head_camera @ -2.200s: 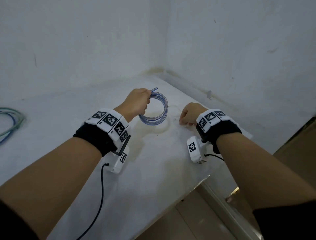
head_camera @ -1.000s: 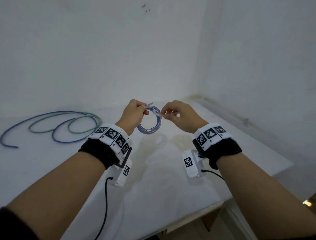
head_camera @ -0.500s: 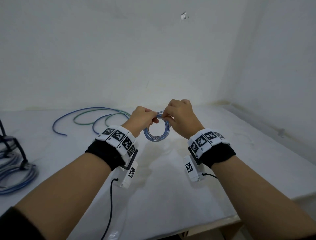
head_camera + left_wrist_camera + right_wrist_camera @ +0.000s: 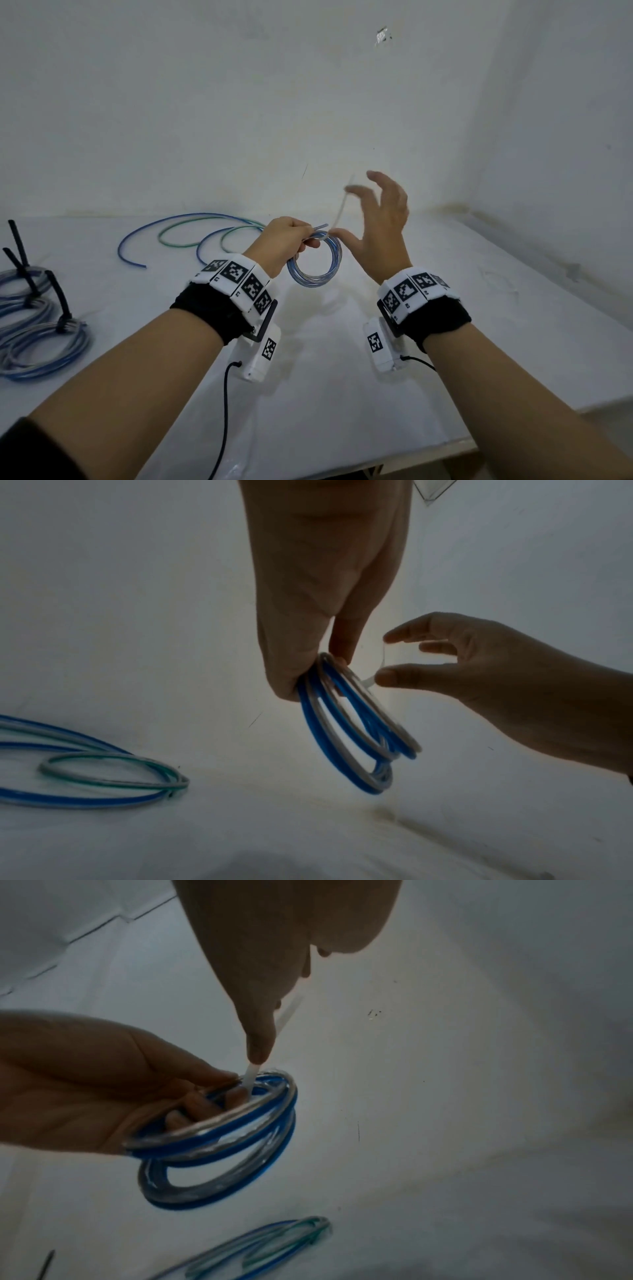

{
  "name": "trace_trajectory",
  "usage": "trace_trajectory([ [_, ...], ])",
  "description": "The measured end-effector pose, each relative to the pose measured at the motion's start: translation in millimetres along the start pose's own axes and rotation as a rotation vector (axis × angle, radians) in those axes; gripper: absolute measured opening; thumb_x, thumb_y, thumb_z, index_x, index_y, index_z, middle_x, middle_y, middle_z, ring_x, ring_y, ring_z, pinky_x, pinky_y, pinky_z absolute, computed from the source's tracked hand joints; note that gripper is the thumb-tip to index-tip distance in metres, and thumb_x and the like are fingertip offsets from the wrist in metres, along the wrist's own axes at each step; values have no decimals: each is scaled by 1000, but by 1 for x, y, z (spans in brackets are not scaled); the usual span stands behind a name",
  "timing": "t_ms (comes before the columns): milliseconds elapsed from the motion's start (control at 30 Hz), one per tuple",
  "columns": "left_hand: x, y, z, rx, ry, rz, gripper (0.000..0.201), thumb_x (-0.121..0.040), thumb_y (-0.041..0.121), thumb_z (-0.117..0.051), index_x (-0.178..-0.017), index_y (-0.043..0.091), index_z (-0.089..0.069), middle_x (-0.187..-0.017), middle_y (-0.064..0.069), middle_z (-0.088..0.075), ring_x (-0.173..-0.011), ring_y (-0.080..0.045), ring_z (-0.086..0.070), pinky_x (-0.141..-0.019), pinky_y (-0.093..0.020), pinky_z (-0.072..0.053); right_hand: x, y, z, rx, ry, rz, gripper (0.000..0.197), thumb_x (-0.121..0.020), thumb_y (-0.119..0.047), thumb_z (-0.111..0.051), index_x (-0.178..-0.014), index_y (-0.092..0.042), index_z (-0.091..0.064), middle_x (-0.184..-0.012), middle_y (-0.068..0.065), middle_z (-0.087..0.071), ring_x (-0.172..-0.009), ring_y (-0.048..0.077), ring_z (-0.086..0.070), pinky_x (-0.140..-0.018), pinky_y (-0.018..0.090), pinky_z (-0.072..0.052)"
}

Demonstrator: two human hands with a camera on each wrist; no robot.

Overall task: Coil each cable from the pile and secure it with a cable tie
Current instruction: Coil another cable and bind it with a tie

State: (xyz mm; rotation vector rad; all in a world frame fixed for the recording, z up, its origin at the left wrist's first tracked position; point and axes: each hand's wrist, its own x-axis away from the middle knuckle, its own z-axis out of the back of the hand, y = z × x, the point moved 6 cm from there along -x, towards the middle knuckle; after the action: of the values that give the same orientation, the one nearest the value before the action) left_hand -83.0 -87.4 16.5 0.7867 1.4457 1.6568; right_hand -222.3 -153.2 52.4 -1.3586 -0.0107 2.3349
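My left hand [image 4: 284, 240] grips the top of a small coil of blue and clear cable [image 4: 313, 274], held upright above the white table [image 4: 342, 377]. A thin white cable tie [image 4: 340, 209] rises from the top of the coil. My right hand [image 4: 380, 222] is just right of the coil with its fingers spread upward. Its thumb tip presses the tie's base and its forefinger tip touches the tie higher up. The left wrist view shows the coil [image 4: 342, 739] and the tie [image 4: 384, 656] between those two fingertips. In the right wrist view the thumb presses the tie [image 4: 250, 1074] at the coil [image 4: 219, 1137].
Loose blue and green cables [image 4: 191, 229] lie on the table behind my left hand. Tied coils with black ties [image 4: 41, 339] sit at the far left. Walls close the back and right sides. The table's front edge [image 4: 445, 442] runs below my forearms.
My right hand has gone from a closed grasp at the coil's top to spread fingers, and the white tie now stands up from the coil. The left hand keeps its grip.
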Motion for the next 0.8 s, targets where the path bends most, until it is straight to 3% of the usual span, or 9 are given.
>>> trace_trajectory([
  [33, 0, 0, 0, 10, 12, 0, 14, -96, 10, -45, -93, 7, -59, -73, -4, -63, -59, -10, -39, -52, -20, -33, 0, 3, -1, -163, -22, -89, 59, -75, -31, -75, -127, -16, -49, -131, 6, -46, -119, 20, -39, -103, 30, -30],
  [100, 0, 2, -1, 20, 29, -7, 11, -96, 11, -46, -101, 7, -55, -74, -4, -64, -60, -11, -40, -54, -20, -33, 2, 8, -5, -434, -67, -311, 59, -79, -21, -74, -130, -15, -44, -115, 0, -58, -87, 12, -57, -77, 15, -45],
  [200, 1, 5, -4, 8, 42, -53, 10, -96, 13, -48, -104, 10, -53, -76, -5, -63, -53, -4, -48, -52, -17, -34, 6, 10, -9, -736, -69, -554, 35, -85, -5, -64, -118, -9, -51, -86, 4, -65, -52, 9, -57, -54, 18, -46],
  [300, 3, 9, -6, -5, 40, -129, 14, -97, 12, -49, -110, 11, -54, -81, -5, -61, -44, 6, -53, -47, -9, -36, 6, 4, -11, -910, -91, -588, 10, -91, -3, -54, -100, -4, -60, -74, 9, -64, -51, 11, -56, -56, 24, -51],
  [433, 4, 10, -2, -7, 73, -193, 25, -95, 6, -47, -116, 14, -56, -81, -2, -60, -50, 6, -54, -48, -8, -36, 9, -7, -16, -1019, -161, -557, 23, -99, -17, -45, -93, -4, -64, -73, 9, -61, -55, 12, -56, -60, 24, -50],
  [500, 2, 9, 1, -17, 102, -190, 30, -95, 8, -47, -123, 17, -54, -79, 1, -59, -58, 1, -52, -49, -7, -36, 10, -10, -17, -1028, -171, -541, 20, -99, -15, -45, -97, -6, -63, -74, 11, -60, -54, 12, -54, -58, 23, -47],
  [567, 0, 7, 3, -17, 130, -170, 31, -95, 10, -48, -126, 11, -53, -83, -1, -60, -63, -4, -50, -49, -6, -36, 10, -12, -17, -1046, -161, -541, 15, -98, -10, -47, -101, -9, -61, -73, 12, -61, -52, 12, -53, -56, 23, -46],
  [700, -1, 7, 3, -24, 144, -174, 26, -95, 9, -48, -116, 1, -61, -88, -3, -62, -64, -7, -48, -47, -5, -36, 7, -15, -18, -1063, -155, -587, 9, -96, -11, -51, -93, -12, -60, -70, 8, -63, -50, 13, -51, -53, 25, -44],
  [800, 0, 9, 5, 17, 166, -191, 21, -94, 8, -50, -112, 4, -60, -82, 2, -59, -64, -8, -49, -47, -5, -37, 8, -17, -23, -1053, -173, -661, 27, -99, -24, -46, -82, -9, -62, -70, 6, -63, -48, 13, -48, -53, 25, -41],
])
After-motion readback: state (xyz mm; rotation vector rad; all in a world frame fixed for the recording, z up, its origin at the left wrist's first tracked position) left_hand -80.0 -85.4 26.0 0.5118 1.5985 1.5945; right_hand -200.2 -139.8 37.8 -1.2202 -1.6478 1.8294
